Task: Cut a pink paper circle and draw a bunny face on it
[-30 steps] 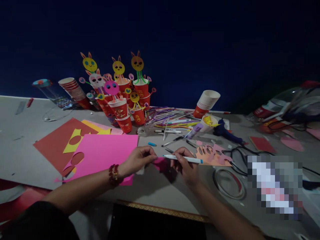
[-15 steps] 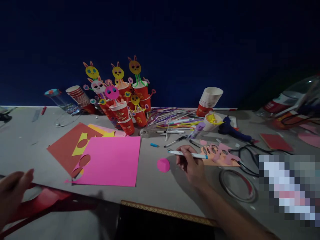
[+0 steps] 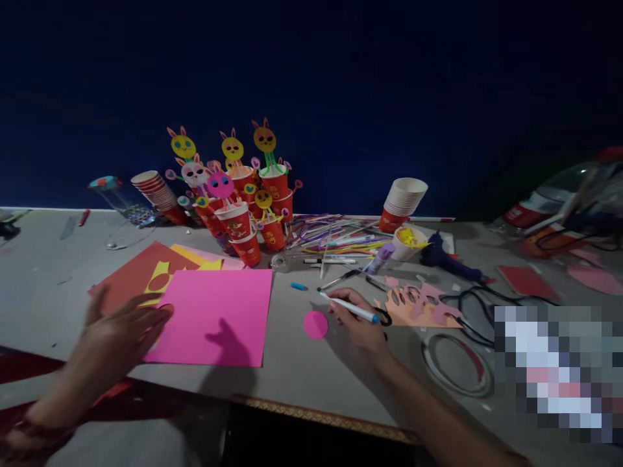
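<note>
My right hand is closed around a white marker pen with a blue end, its tip pointing left. Just left of that hand, a round pink paper disc lies flat on the table. The blue pen cap rests apart, behind the disc. My left hand is open, fingers apart, over the left edge of a bright pink paper sheet; whether it touches the sheet I cannot tell. Beneath are a brown-red sheet and a yellow scrap with a round hole.
Red paper cups with rabbit-faced paper figures stand at the back. Beside them lie many pipe cleaners. A glue stick, a blue glue gun, cut orange paper and a tape roll are on the right.
My left hand has come in from the left edge to over the pink sheet. My right hand has shifted slightly left and down, and the marker pen now tilts more steeply.
</note>
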